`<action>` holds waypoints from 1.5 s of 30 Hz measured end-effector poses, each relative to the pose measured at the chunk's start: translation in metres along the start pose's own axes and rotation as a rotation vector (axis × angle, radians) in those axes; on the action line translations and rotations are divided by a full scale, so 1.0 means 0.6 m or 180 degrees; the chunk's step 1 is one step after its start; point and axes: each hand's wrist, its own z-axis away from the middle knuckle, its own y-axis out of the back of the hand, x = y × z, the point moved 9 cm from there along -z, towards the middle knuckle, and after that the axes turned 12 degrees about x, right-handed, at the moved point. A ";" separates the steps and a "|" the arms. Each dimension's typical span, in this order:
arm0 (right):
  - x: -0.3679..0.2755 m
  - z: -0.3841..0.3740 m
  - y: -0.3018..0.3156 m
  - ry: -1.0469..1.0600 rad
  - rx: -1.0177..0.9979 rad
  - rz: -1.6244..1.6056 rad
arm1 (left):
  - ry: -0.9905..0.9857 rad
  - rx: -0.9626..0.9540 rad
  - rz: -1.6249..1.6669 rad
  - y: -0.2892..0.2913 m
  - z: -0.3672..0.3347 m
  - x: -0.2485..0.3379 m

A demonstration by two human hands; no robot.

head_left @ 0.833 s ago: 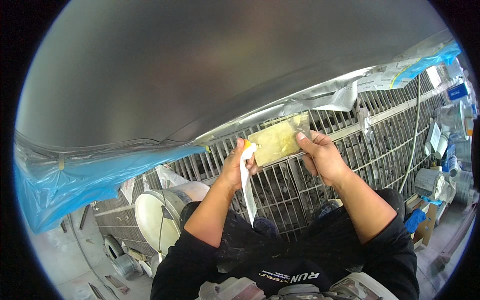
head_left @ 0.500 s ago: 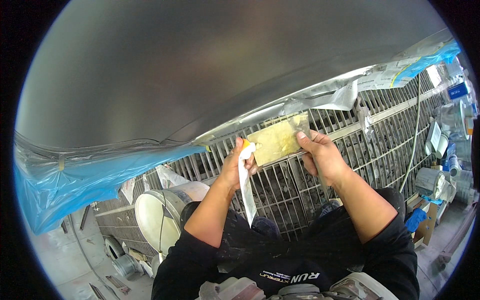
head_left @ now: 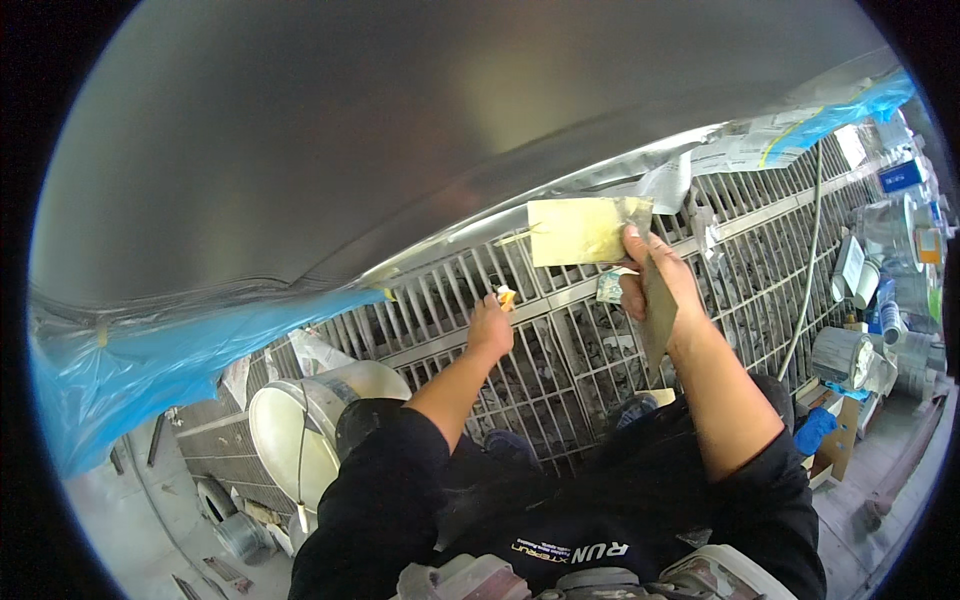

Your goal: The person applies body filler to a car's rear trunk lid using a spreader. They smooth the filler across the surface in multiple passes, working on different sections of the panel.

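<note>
My right hand (head_left: pixel 668 282) is closed on the edge of a thin flat board (head_left: pixel 580 232), its surface smeared pale yellow and its right end grey. A stiff grey-brown sheet (head_left: pixel 660 315) hangs edge-down from the same hand. To the left and nearer me, my left hand (head_left: pixel 490 325) is closed around a small orange-and-white piece (head_left: pixel 506 297); most of it is hidden by the fingers, so I cannot tell its kind. The hands are apart, both over the floor grating. A small pale patterned piece (head_left: pixel 610 286) shows beside my right fingers.
A large dark smooth panel (head_left: pixel 330 130) curves across the far side, edged by blue plastic film (head_left: pixel 150 370) and masking paper (head_left: pixel 740 155). Slatted metal grating (head_left: pixel 560 385) lies below. A white bucket (head_left: pixel 290 440) tilts at left; cans and boxes (head_left: pixel 845 357) crowd the right.
My hands have drawn apart: the right carries the board up and right, while the left has come away from it and lower. The white strip hanging from my left hand no longer shows.
</note>
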 end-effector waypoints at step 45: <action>0.278 -0.259 0.155 0.0842 0.0805 0.5383 | -0.0283 -0.0200 0.2633 0.132 0.152 0.163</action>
